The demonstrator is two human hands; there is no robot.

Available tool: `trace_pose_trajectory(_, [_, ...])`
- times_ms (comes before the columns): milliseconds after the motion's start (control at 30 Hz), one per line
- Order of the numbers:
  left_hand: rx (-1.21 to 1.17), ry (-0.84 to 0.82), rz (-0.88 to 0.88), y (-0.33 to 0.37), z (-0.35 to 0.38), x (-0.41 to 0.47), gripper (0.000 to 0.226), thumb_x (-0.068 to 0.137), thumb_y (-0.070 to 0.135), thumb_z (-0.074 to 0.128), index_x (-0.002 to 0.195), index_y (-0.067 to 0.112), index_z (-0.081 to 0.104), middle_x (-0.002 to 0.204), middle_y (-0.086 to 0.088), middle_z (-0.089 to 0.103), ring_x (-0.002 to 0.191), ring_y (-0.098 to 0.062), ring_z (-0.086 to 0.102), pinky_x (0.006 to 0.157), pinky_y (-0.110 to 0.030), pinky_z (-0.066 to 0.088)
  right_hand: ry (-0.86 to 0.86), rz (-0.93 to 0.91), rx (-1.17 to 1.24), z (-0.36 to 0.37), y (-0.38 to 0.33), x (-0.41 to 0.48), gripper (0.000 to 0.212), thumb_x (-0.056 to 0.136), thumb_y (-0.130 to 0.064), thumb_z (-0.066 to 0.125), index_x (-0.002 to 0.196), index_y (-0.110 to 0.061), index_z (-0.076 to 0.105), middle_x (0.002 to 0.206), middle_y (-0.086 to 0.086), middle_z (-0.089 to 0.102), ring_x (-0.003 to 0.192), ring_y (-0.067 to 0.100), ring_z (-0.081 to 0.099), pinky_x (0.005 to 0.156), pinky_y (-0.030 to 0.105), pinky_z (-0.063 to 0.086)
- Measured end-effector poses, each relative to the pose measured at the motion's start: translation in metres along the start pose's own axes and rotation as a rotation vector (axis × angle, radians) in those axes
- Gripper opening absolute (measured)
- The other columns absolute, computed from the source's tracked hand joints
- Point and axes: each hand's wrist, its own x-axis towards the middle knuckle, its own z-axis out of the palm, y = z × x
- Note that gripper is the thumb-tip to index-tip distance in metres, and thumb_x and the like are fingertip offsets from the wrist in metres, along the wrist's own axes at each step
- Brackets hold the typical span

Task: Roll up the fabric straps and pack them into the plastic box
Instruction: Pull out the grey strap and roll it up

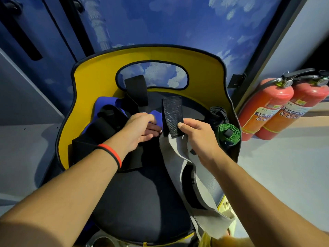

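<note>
Two hands in: our right hand (197,134) pinches the grey strap (176,150) by its black tip; left hand (140,127) grip unclear (fingers hidden). We'd start rolling next.

Matt woven black strap (172,115), glossy red extinguishers (267,107), smooth yellow chair shell (92,82).
</note>
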Motion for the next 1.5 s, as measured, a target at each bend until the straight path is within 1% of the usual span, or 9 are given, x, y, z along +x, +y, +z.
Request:
trace_pose_trajectory(200, [0.443,0.103,0.170,-0.014,-0.010,0.017,0.088,0.066,0.031,0.096,0.137,0.023,0.044,0.110,-0.006,0.064,0.087,-0.018,0.061,0.067,-0.031,0.054,0.117,0.045,-0.058,-0.004,0.002,0.006,0.024,0.100,-0.017,0.062,0.082,-0.017,0.078,0.064,-0.013,0.067,0.061,0.002,0.056,0.049,0.019,0.038])
trace_pose_trajectory(367, [0.833,0.197,0.278,-0.022,-0.005,0.013,0.045,0.071,0.041,0.089,0.088,0.023,0.052,0.087,0.000,0.064,0.073,-0.019,0.063,0.060,-0.030,0.044,0.264,0.068,-0.154,-0.004,0.012,0.015,0.026,0.093,-0.027,0.066,0.085,-0.004,0.074,0.072,0.014,0.068,0.070,0.018,0.055,0.064,0.034,0.041])
trace_pose_trajectory(633, [0.060,0.430,0.313,0.007,-0.042,0.040,0.025,0.095,0.018,0.071,0.107,-0.001,0.062,0.073,-0.015,0.070,0.057,-0.018,0.072,0.051,-0.023,0.056,0.311,0.138,-0.181,-0.001,0.011,0.023,0.009,0.094,-0.024,0.071,0.094,-0.021,0.079,0.071,-0.012,0.066,0.089,0.025,0.070,0.083,0.044,0.057])
trace_pose_trajectory(867, [-0.506,0.422,0.193,0.013,-0.105,0.041,0.023,0.106,0.015,0.053,0.125,0.003,0.054,0.111,-0.014,0.070,0.079,-0.012,0.072,0.063,-0.016,0.057,0.293,0.135,-0.160,0.004,0.004,0.026,0.012,0.097,-0.019,0.068,0.087,-0.023,0.075,0.071,-0.023,0.056,0.081,0.006,0.058,0.087,0.030,0.048])
trace_pose_trajectory(967, [-0.585,0.391,0.130,0.010,-0.118,0.042,0.023,0.100,0.006,0.060,0.122,-0.001,0.058,0.121,-0.015,0.070,0.086,-0.016,0.075,0.064,-0.018,0.058,0.285,0.139,-0.143,0.007,0.007,0.029,0.028,0.096,-0.019,0.069,0.070,-0.030,0.067,0.072,-0.024,0.057,0.086,0.009,0.059,0.086,0.028,0.044])
trace_pose_trajectory(1067, [-0.586,0.386,0.173,0.014,-0.115,0.037,0.041,0.095,0.001,0.066,0.134,-0.002,0.054,0.115,-0.017,0.071,0.089,-0.020,0.077,0.067,-0.021,0.060,0.290,0.132,-0.126,0.009,0.009,0.031,0.007,0.096,-0.018,0.069,0.098,-0.018,0.076,0.072,-0.024,0.056,0.077,0.001,0.056,0.085,0.026,0.042])
trace_pose_trajectory(1233, [-0.232,0.509,0.328,0.024,-0.085,0.016,0.029,0.093,0.002,0.065,0.119,0.013,0.058,0.099,-0.009,0.068,0.072,-0.011,0.068,0.060,-0.018,0.055,0.286,0.112,-0.144,0.015,0.010,0.035,0.011,0.096,-0.017,0.070,0.086,-0.019,0.076,0.067,-0.022,0.058,0.074,0.004,0.058,0.083,0.027,0.047])
trace_pose_trajectory(1367, [0.130,0.313,0.389,0.020,-0.049,-0.004,0.008,0.099,0.018,0.061,0.094,0.020,0.067,0.091,-0.003,0.070,0.077,-0.014,0.066,0.062,-0.020,0.051,0.275,0.103,-0.137,0.019,0.005,0.037,0.018,0.096,-0.018,0.069,0.111,-0.010,0.077,0.078,-0.016,0.066,0.084,0.007,0.063,0.088,0.027,0.048])
trace_pose_trajectory(1500, [0.343,-0.142,0.252,-0.002,0.004,-0.017,0.045,0.087,0.065,0.060,0.116,0.032,0.069,0.118,0.010,0.071,0.114,-0.008,0.064,0.099,-0.034,0.050,0.268,0.073,-0.127,0.020,-0.003,0.040,0.009,0.096,-0.019,0.069,0.100,-0.020,0.077,0.078,-0.019,0.066,0.083,0.006,0.063,0.079,0.024,0.048])
